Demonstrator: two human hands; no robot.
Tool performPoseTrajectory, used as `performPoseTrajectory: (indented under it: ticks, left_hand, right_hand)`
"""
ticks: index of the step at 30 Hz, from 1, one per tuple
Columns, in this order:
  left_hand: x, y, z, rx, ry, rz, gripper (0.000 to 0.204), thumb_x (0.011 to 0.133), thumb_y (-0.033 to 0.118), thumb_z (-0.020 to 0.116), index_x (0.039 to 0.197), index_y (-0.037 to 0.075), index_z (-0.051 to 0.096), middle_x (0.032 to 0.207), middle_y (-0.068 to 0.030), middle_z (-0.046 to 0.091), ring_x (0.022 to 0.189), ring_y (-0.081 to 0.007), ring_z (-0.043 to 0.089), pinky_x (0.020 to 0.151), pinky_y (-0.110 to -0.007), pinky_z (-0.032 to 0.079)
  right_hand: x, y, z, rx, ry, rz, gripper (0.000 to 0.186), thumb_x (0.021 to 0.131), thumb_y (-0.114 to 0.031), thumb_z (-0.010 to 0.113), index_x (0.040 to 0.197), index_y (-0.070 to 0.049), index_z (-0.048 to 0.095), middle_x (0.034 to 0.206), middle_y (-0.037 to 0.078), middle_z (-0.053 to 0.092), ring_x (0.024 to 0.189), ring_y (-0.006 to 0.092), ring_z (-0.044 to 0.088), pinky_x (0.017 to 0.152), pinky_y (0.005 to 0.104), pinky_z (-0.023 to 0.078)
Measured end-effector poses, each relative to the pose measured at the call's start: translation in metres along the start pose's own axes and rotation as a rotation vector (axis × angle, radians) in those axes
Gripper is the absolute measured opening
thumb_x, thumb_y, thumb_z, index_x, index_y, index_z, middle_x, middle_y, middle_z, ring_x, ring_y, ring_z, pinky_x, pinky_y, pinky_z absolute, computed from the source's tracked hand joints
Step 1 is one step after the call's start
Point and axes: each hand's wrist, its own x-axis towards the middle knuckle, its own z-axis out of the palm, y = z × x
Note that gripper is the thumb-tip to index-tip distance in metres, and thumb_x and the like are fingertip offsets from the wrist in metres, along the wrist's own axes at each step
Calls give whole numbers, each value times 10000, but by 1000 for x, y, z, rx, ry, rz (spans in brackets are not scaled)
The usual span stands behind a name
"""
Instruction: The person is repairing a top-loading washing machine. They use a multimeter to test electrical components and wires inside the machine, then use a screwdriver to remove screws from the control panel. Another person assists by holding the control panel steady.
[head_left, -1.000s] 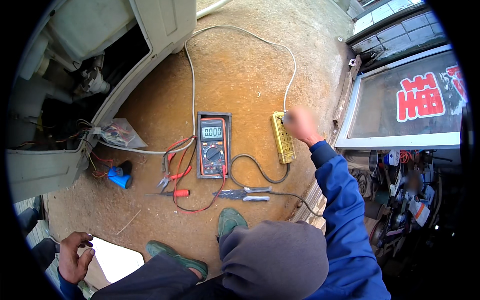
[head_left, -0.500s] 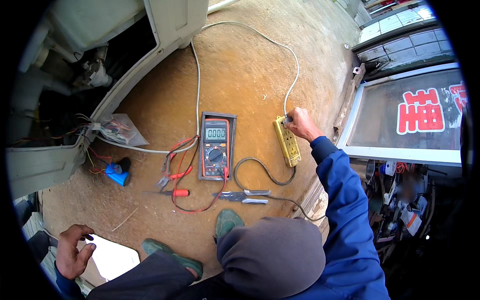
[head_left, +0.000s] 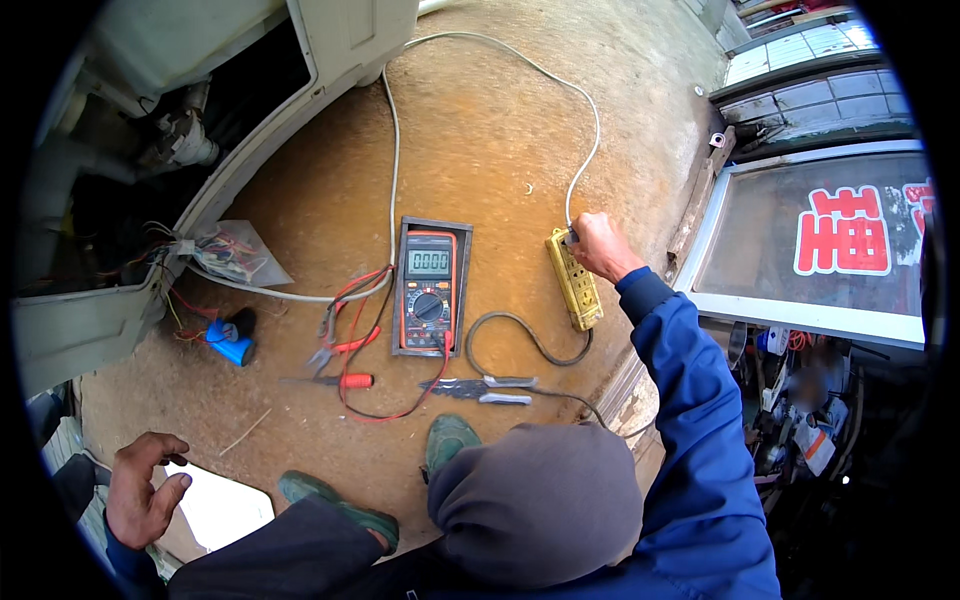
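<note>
My right hand is closed round a plug at the far end of a yellow power strip. Whether the prongs sit in the socket is hidden by the fingers. A pale cord runs from the plug along the floor to the white appliance. Over at the lower left, my left hand hangs with fingers curled but apart, holding nothing. Between the hands lies a digital multimeter in a dark tray, its display lit, with red and black test leads.
Pliers, a red-handled screwdriver and grey-handled tools lie near my feet. A blue cylindrical part on wires and a bag of wiring are beside the opened appliance. A framed glass panel stands at right.
The view has shifted slightly. My right hand stays on the plug at the power strip, and my left hand remains at the lower left with little change.
</note>
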Motion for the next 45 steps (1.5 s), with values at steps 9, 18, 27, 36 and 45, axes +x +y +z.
performPoseTrajectory:
  ticks: [9, 18, 27, 36, 45]
  left_hand:
    - [5, 6, 2, -15, -16, 13, 333, 793, 102, 735, 1073, -68, 669, 1011, -226, 693, 889, -333, 713, 811, -397, 552]
    - [4, 17, -3, -37, 22, -13, 343, 801, 125, 729, 1077, -68, 668, 1017, -221, 692, 882, -324, 700, 815, -390, 546]
    - [5, 23, 0, -23, 9, -17, 348, 777, 98, 730, 1073, -73, 662, 1018, -221, 686, 903, -319, 692, 829, -388, 540]
    - [4, 35, -1, 20, -9, -10, 342, 787, 94, 725, 1078, -73, 659, 1032, -218, 683, 922, -325, 688, 850, -392, 539]
    - [4, 35, -2, 21, -15, 50, 342, 785, 104, 724, 1070, -73, 657, 1020, -222, 680, 898, -321, 685, 841, -395, 541]
  right_hand:
    - [-6, -4, 7, 13, 15, 41, 113, 723, -13, 673, 796, 66, 640, 895, 330, 671, 875, 492, 691, 754, 549, 576]
    - [0, -5, -6, -79, 44, -198, 75, 731, -11, 658, 722, 61, 637, 801, 332, 666, 796, 483, 702, 705, 531, 579]
    - [-24, -6, 11, 9, 116, 25, 72, 760, -11, 662, 735, 52, 684, 873, 291, 649, 884, 479, 689, 775, 543, 572]
    - [28, 1, -8, -70, -133, -15, 139, 677, 10, 672, 804, 66, 657, 864, 339, 685, 888, 499, 708, 749, 529, 595]
    - [-75, 7, -38, 446, 254, 263, 515, 854, -148, 740, 1292, 33, 539, 805, 249, 660, 748, 447, 656, 703, 516, 512]
